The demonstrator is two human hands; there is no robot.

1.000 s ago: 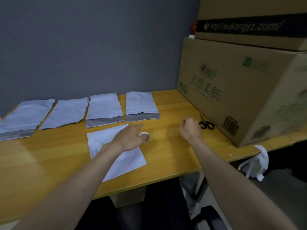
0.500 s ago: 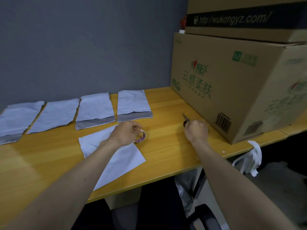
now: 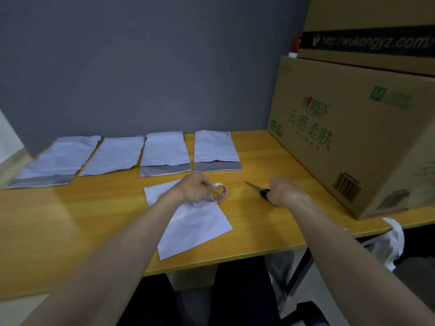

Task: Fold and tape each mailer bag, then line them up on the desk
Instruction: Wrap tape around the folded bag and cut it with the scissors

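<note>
Left hand (image 3: 195,190) grips the tape (image 3: 219,192) over the front bag (image 3: 190,222), right hand (image 3: 283,190) holds scissors (image 3: 256,188). Four bags (image 3: 164,154) line the tabletop (image 3: 70,220) back edge, box (image 3: 353,142) crowding right.

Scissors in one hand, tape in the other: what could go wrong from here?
1. The right hand grips the scissors with the blades pointing toward the left hand; a cut near the fingers could nick them.
2. The left hand's grip is on the tape alone, so the loose bag may slide or skew.
</note>
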